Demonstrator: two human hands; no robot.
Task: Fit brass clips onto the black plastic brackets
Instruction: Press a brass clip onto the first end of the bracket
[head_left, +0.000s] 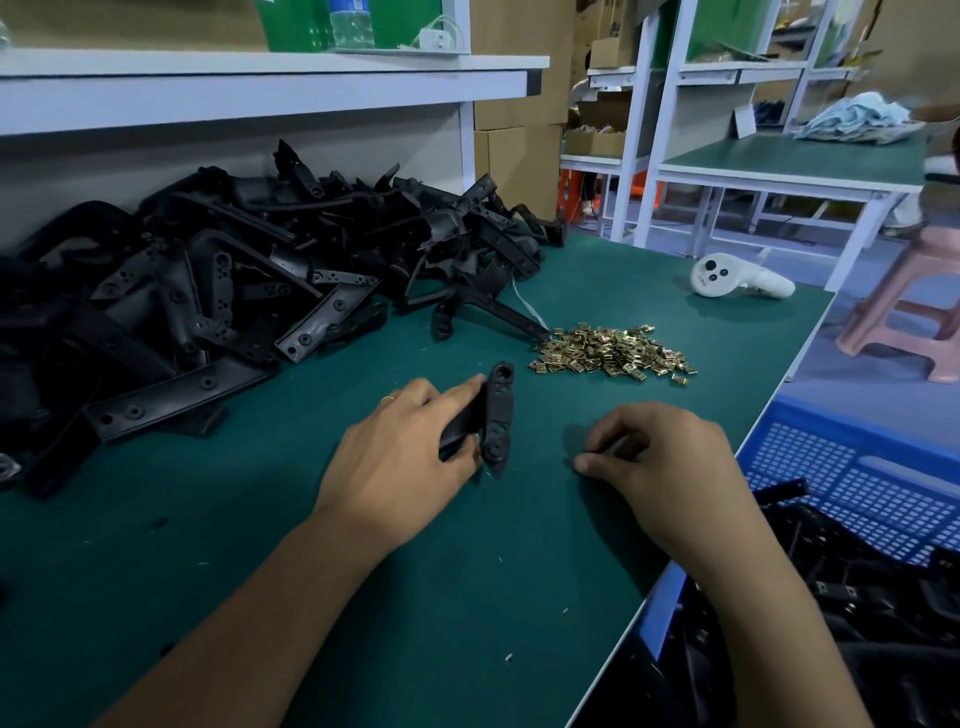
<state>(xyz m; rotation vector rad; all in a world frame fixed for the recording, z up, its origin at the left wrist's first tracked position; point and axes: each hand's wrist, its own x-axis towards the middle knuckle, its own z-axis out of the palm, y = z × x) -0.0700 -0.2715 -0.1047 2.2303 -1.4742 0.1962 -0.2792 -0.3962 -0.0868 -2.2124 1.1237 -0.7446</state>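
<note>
- Left hand (400, 452) grip curled round a black bracket (496, 421) just above the green worktop (363, 597).
- Right hand (660, 457) curled, fingertips on worktop; a clip held? cannot tell.
- Brass clips pile (613, 353) beyond both hands; bracket heap (234, 275) far left.

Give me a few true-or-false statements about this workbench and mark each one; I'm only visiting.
1. The left hand grips a black bracket. True.
2. The brass clips sit in the blue crate. False: they lie in a loose heap on the green mat.
3. A big pile of black brackets lies to the left, against the back of the bench. True.
4. The white controller is in the right hand. False: it lies alone on the mat, beyond the clips.
5. A pink stool stands on the bench. False: it stands on the floor beside it.
</note>
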